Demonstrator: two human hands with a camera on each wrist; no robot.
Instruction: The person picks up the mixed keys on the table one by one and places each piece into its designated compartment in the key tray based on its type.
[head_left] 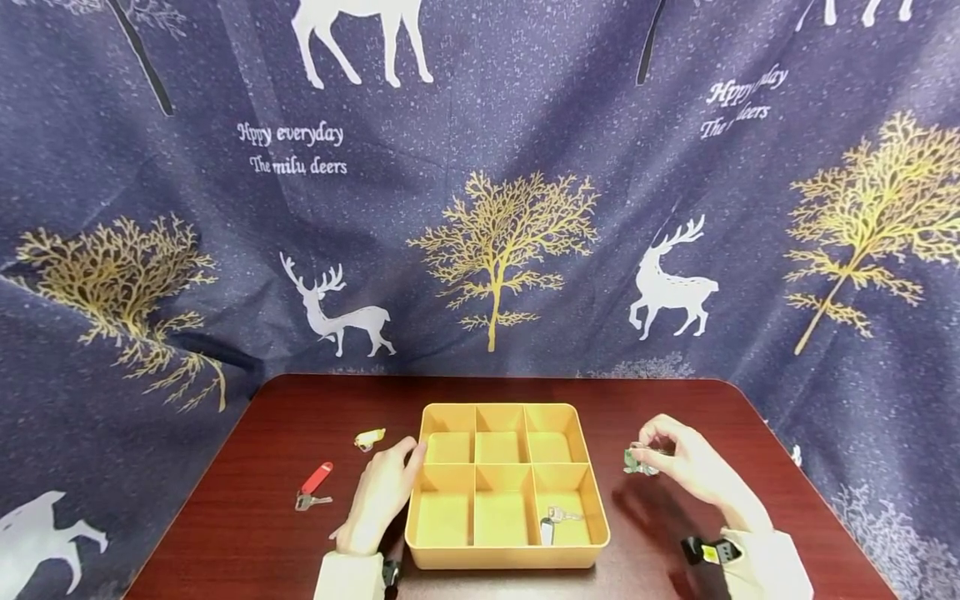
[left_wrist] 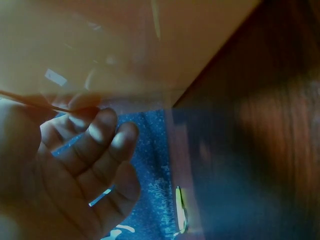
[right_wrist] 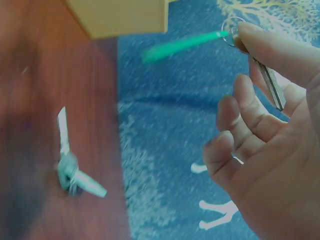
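Green-tagged key [right_wrist: 270, 82] was pinched by the right hand [head_left: 697, 471], right of the yellow six-compartment tray [head_left: 501, 559]; its left side was touched by the left hand [head_left: 378, 492]; whether gripped could not be told.

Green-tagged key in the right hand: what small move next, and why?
I'd probably carry the green-tagged key left toward the yellow tray: the right hand pinches it off to the tray's right, and another tagged key lies in the near-right compartment.

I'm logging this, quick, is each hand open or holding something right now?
Left hand: open, touching the yellow compartment box.
Right hand: closed, holding a key with a green tag.
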